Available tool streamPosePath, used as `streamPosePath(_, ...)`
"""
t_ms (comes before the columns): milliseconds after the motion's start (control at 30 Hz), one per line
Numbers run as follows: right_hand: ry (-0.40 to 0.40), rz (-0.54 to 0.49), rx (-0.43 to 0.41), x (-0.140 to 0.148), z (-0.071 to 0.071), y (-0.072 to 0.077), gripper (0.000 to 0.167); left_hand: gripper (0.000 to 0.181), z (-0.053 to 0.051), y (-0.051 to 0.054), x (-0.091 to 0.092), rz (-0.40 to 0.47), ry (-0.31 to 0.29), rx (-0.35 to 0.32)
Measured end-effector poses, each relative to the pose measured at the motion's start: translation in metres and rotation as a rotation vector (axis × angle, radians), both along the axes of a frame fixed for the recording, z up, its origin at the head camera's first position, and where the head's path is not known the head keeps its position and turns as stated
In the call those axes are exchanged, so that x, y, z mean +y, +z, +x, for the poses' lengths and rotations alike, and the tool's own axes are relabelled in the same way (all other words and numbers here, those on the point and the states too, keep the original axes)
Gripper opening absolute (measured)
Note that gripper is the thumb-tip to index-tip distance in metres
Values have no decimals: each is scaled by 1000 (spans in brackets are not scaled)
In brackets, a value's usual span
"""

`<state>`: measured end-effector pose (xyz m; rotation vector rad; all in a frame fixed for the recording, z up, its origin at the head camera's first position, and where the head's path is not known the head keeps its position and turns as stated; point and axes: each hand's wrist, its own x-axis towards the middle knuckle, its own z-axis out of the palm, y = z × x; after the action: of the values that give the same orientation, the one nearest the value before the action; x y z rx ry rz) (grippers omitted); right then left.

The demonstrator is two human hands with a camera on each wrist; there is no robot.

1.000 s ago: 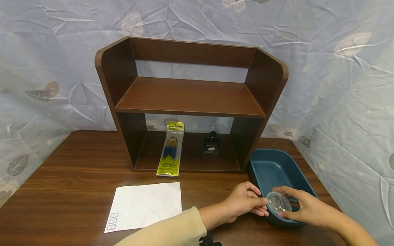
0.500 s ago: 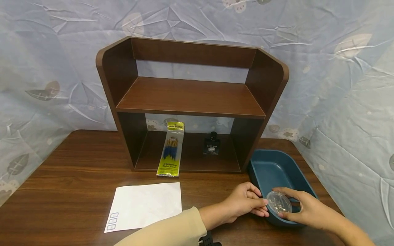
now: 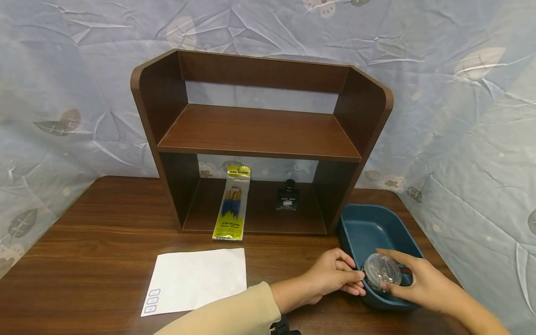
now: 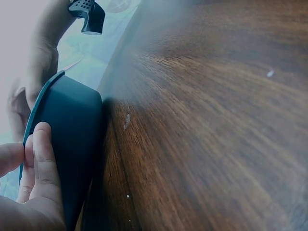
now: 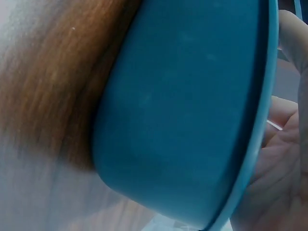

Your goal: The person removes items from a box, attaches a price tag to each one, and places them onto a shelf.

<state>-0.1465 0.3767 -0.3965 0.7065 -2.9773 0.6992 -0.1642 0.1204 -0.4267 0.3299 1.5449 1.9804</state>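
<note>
In the head view my right hand point(image 3: 429, 284) holds a clear round lidded container point(image 3: 382, 271) by its sides, thumb near and fingers far. Small pale bits show inside it, too small to name. The container is over the near end of a teal plastic bin point(image 3: 374, 215), inside its rim. My left hand point(image 3: 331, 277) pinches the bin's left rim, thumb on one side and fingers on the outer wall, as the left wrist view shows. The right wrist view has the bin's outer wall point(image 5: 178, 110) in front of much of the right hand; the container is hidden there.
A dark brown two-tier shelf point(image 3: 259, 132) stands behind. Its lower tier bears a packet of artist brushes point(image 3: 232, 204), leaning, and a black bottle point(image 3: 287, 196). A white sheet of paper point(image 3: 197, 279) lies on the wooden table point(image 3: 96, 260), left of the left forearm.
My right hand has shifted the clear container slightly up and right over the bin, tilting it so more of its side shows. The left hand has stayed on the rim.
</note>
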Motion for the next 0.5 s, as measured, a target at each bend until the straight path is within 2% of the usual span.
streamPosePath(267,-53,-6,159,1,0,15,70,19,0,0,0,7,2,-5)
streamPosePath(500,-7,-8,257,-6,-1,32,76,21,0,0,-3,6,-4,-17)
